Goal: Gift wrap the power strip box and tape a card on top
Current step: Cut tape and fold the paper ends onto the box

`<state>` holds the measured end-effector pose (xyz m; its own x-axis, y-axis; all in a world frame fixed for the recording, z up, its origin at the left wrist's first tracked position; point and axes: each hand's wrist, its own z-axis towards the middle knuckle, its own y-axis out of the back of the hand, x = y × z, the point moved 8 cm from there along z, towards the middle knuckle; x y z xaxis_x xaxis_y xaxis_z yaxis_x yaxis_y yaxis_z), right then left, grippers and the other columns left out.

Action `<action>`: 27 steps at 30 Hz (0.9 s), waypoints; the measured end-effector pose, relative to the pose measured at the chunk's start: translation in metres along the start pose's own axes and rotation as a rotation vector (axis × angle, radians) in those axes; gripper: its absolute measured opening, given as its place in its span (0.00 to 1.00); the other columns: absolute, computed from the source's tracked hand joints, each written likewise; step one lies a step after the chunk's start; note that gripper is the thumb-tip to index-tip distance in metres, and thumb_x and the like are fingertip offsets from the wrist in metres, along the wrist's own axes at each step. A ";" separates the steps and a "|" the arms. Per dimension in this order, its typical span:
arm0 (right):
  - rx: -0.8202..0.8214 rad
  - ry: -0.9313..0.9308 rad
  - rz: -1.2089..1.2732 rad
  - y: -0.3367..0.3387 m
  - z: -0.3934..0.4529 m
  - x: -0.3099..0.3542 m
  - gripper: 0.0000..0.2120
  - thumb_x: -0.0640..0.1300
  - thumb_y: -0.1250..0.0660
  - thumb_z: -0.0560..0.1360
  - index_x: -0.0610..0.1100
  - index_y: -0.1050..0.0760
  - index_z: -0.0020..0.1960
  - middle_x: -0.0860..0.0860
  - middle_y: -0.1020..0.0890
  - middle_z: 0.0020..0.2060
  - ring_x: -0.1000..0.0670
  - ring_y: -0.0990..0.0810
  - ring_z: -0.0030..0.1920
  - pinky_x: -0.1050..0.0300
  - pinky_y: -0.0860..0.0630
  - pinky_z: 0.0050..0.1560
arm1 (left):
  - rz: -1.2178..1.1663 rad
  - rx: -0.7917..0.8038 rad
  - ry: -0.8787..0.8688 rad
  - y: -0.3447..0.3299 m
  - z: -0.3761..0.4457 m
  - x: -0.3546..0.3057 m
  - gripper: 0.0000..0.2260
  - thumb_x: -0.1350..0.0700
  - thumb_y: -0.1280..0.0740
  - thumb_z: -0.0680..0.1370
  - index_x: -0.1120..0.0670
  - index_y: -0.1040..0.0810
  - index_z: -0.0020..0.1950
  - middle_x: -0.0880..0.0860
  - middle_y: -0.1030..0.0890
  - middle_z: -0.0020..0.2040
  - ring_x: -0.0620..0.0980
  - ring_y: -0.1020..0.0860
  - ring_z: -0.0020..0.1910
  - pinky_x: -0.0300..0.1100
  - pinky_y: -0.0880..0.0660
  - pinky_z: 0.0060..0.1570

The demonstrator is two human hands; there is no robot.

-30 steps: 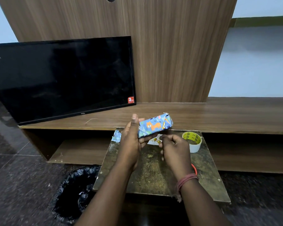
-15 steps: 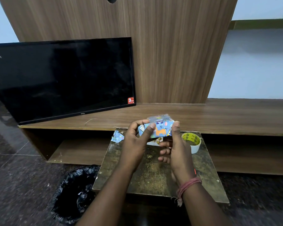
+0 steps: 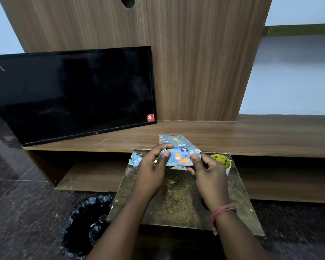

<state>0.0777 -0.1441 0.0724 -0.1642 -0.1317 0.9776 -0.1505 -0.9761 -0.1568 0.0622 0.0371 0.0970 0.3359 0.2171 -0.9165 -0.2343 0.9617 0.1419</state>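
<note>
We have the wrapped box [image 3: 178,153] held in both hands, lifted just above the far end of the small surface [image 3: 176,199], long axis pointing away from us toward the wooden shelf [image 3: 251,136]. Near end face is turned toward us, likely so we can check or press the end fold

Left hand [image 3: 151,171]: grip closed on the box's left near corner, thumb on the end face, fingers curled over the top edge. Right hand [image 3: 207,173]: grip closed on the right near corner, thumb on the end face, fingers underneath. A two-corner hold keeps the paper from springing open

Paper with the animal print covers every face we can see; far end is out of sight, can't tell if it's closed. Can't see any tape on the near fold either

Tape roll [image 3: 222,163] sits on the surface just right of the right hand, within easy reach. A paper offcut [image 3: 136,159] lies at the surface's far left corner, next to the left hand. Something pale shows under the box; could be the card, can't confirm

Bin with black liner [image 3: 86,224] on the floor at left, TV [image 3: 71,94] leaning on the shelf; neither is in play

Our read: wrapping is near done, card step not started. Next move probably needs one hand free for tape while the other pins the fold
</note>
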 end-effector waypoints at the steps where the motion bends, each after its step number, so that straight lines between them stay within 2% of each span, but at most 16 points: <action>1: -0.007 0.020 -0.027 0.000 -0.002 0.001 0.09 0.43 0.32 0.80 0.39 0.16 0.55 0.50 0.12 0.46 0.54 0.14 0.49 0.58 0.17 0.47 | 0.023 -0.020 -0.011 0.001 -0.001 -0.001 0.09 0.56 0.35 0.84 0.47 0.17 0.58 0.42 0.17 0.60 0.37 0.22 0.62 0.34 0.28 0.60; 4: -0.023 0.046 -0.029 -0.001 -0.005 0.003 0.09 0.42 0.31 0.80 0.41 0.16 0.56 0.51 0.12 0.46 0.53 0.14 0.50 0.57 0.17 0.46 | 0.060 -0.067 -0.035 0.002 -0.002 -0.003 0.09 0.56 0.35 0.84 0.44 0.17 0.57 0.38 0.17 0.59 0.34 0.23 0.63 0.31 0.29 0.58; 6: -0.022 0.044 0.014 0.000 -0.005 0.005 0.10 0.42 0.31 0.79 0.40 0.16 0.58 0.50 0.12 0.47 0.52 0.14 0.51 0.58 0.17 0.47 | 0.028 -0.058 -0.029 0.000 -0.003 -0.003 0.10 0.54 0.36 0.84 0.45 0.17 0.60 0.37 0.18 0.62 0.35 0.26 0.68 0.34 0.29 0.64; 8: -0.001 0.049 0.048 0.000 -0.004 0.007 0.14 0.44 0.31 0.79 0.39 0.18 0.61 0.50 0.13 0.50 0.51 0.14 0.53 0.59 0.17 0.49 | -0.072 -0.005 0.002 -0.002 -0.003 -0.001 0.13 0.47 0.39 0.85 0.44 0.19 0.65 0.32 0.22 0.65 0.35 0.30 0.72 0.37 0.32 0.70; 10: 0.007 0.044 0.086 -0.001 -0.005 0.009 0.18 0.49 0.31 0.79 0.39 0.19 0.63 0.49 0.13 0.51 0.51 0.14 0.54 0.58 0.17 0.49 | -0.172 0.063 0.044 -0.004 -0.004 0.003 0.20 0.37 0.42 0.83 0.41 0.22 0.70 0.32 0.28 0.71 0.37 0.35 0.76 0.48 0.37 0.77; 11: 0.007 0.039 0.100 -0.001 -0.004 0.009 0.19 0.51 0.32 0.79 0.39 0.19 0.62 0.48 0.13 0.50 0.50 0.14 0.53 0.57 0.17 0.49 | -0.213 0.105 0.064 -0.005 -0.005 0.005 0.21 0.36 0.42 0.82 0.40 0.24 0.72 0.35 0.30 0.74 0.39 0.37 0.78 0.54 0.38 0.77; 13: -0.007 0.020 0.105 0.001 -0.005 0.008 0.20 0.55 0.34 0.79 0.39 0.16 0.56 0.47 0.12 0.47 0.49 0.14 0.52 0.54 0.17 0.49 | -0.282 0.182 0.088 -0.006 -0.006 0.008 0.21 0.41 0.38 0.82 0.39 0.28 0.75 0.38 0.34 0.78 0.42 0.40 0.80 0.59 0.39 0.78; 15: -0.030 -0.004 0.118 0.004 -0.003 0.006 0.21 0.57 0.34 0.78 0.40 0.14 0.50 0.46 0.12 0.45 0.48 0.13 0.50 0.52 0.17 0.49 | -0.284 0.221 0.088 -0.005 -0.007 0.009 0.23 0.51 0.35 0.81 0.39 0.30 0.76 0.40 0.35 0.79 0.44 0.39 0.80 0.58 0.38 0.77; 17: -0.024 -0.017 0.115 0.004 -0.002 0.006 0.20 0.57 0.33 0.78 0.40 0.14 0.48 0.46 0.12 0.44 0.47 0.13 0.50 0.50 0.18 0.50 | -0.231 0.229 0.059 -0.003 -0.006 0.011 0.26 0.55 0.34 0.81 0.37 0.32 0.77 0.41 0.33 0.79 0.47 0.37 0.79 0.57 0.36 0.76; 21: 0.002 -0.026 0.131 0.002 -0.004 0.004 0.14 0.49 0.31 0.79 0.38 0.15 0.51 0.46 0.12 0.45 0.48 0.13 0.50 0.49 0.17 0.50 | -0.165 0.168 0.043 0.002 -0.003 0.020 0.28 0.64 0.36 0.82 0.36 0.29 0.75 0.38 0.33 0.78 0.43 0.39 0.79 0.58 0.38 0.77; 25: 0.008 -0.029 0.130 0.002 -0.005 0.001 0.14 0.47 0.29 0.78 0.37 0.16 0.56 0.47 0.12 0.47 0.48 0.14 0.52 0.54 0.17 0.48 | -0.165 0.112 0.060 0.003 -0.002 0.026 0.32 0.72 0.38 0.81 0.38 0.25 0.72 0.39 0.31 0.77 0.40 0.38 0.78 0.57 0.36 0.77; 27: 0.011 -0.034 0.126 0.002 -0.005 -0.003 0.13 0.46 0.29 0.78 0.38 0.16 0.56 0.47 0.12 0.48 0.46 0.14 0.53 0.49 0.17 0.51 | -0.149 0.103 0.060 0.002 -0.001 0.026 0.32 0.73 0.38 0.80 0.39 0.25 0.73 0.39 0.31 0.77 0.39 0.37 0.78 0.57 0.36 0.77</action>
<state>0.0734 -0.1453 0.0681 -0.1484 -0.2589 0.9544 -0.1196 -0.9533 -0.2772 0.0698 0.0447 0.0731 0.3039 0.0633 -0.9506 -0.0906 0.9952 0.0373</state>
